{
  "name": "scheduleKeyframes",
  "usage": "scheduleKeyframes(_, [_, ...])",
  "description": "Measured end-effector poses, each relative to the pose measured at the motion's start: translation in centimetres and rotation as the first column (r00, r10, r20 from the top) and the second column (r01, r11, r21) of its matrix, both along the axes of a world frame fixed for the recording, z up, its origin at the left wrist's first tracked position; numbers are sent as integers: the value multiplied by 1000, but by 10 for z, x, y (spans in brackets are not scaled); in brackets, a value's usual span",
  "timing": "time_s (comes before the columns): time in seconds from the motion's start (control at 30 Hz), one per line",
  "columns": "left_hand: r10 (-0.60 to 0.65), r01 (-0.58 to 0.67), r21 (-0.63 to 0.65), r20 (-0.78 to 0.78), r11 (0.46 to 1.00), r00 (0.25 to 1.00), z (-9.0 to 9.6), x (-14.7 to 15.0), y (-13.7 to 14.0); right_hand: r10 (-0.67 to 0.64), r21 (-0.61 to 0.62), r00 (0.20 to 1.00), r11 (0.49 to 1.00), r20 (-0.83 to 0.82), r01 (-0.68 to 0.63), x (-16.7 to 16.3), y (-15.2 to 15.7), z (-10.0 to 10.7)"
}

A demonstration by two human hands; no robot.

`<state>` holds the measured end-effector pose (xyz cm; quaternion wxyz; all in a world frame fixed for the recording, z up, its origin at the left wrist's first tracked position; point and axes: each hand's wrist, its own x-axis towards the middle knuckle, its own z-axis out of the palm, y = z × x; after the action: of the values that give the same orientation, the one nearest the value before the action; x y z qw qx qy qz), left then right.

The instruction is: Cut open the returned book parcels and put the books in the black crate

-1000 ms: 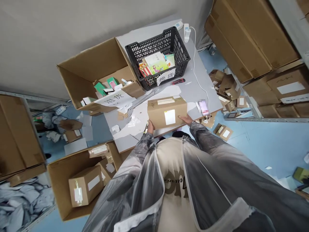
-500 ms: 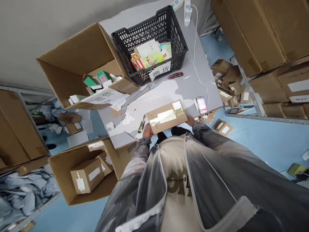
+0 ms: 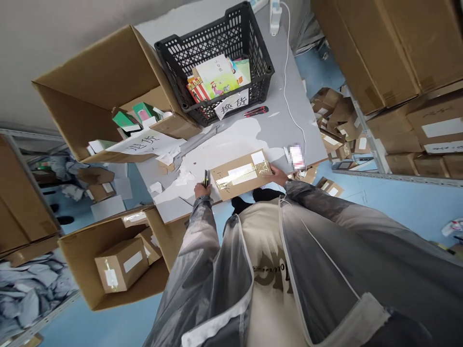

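Note:
A taped cardboard box [image 3: 226,190] with white labels lies near the table's front edge. My right hand [image 3: 278,174] grips its right end, fingers against the side. To the left of the box, my left hand [image 3: 202,190] is closed around a yellow and black box cutter [image 3: 206,177], apart from the box. The cutter points away from me, and whether its blade is out cannot be made out. Torn white paper scraps [image 3: 185,176] lie on the table [image 3: 213,149] left of the cutter.
Behind stand a black plastic crate [image 3: 213,43] with booklets and an open carton [image 3: 104,72] holding small boxes. A red and black cutter [image 3: 256,112] lies before the crate. A phone [image 3: 296,156] with a cable is at right. Another open carton [image 3: 81,274] sits lower left.
My left hand has let go of the box's left end, moved left and picked up the yellow and black box cutter from the table. My right hand still holds the box's right end.

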<state>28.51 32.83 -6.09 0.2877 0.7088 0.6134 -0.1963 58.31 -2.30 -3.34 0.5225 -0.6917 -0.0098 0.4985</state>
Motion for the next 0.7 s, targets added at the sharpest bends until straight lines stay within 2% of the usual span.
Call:
scheduleKeyframes(0.1, [193, -197, 17, 130, 980, 973, 24, 2, -7, 30, 26, 998, 999, 50, -31, -8, 3, 3])
scheduleKeyframes(0.17, [307, -334, 39, 299, 942, 903, 47, 5, -22, -8, 39, 999, 999, 46, 6, -14, 3, 6])
scheduleKeyframes(0.2, [330, -373, 46, 378, 927, 865, 60, 9, -33, -26, 51, 999, 998, 40, 24, -17, 3, 7])
scheduleKeyframes(0.27, [283, -338, 54, 431, 939, 857, 85, 23, -56, -56, 79, 998, 995, 22, 54, -20, 6, 9])
scheduleKeyframes(0.37, [98, -68, -85, 410, 994, 907, 112, 61, -87, -64, 106, 998, 992, 16, 62, -18, 11, 10])
scheduleKeyframes(0.43, [-78, 163, -148, 460, 975, 884, 119, 94, -99, -48, 114, 998, 993, 49, 42, -15, 15, 9])
scheduleKeyframes(0.5, [-286, 399, -126, 510, 908, 811, 119, 125, -103, -30, 120, 995, 993, 97, 18, -13, 17, 8])
scheduleKeyframes(0.57, [-498, 592, -72, 465, 803, 732, 114, 148, -102, -9, 111, 990, 994, 141, -7, -14, 18, 7])
scheduleKeyframes(0.63, [-674, 724, -34, 337, 689, 657, 110, 162, -99, 9, 83, 986, 996, 168, -23, -18, 19, 7])
scheduleKeyframes(0.7, [-785, 806, -3, 221, 593, 578, 109, 167, -96, -11, 48, 990, 999, 144, 4, -24, 19, 8])
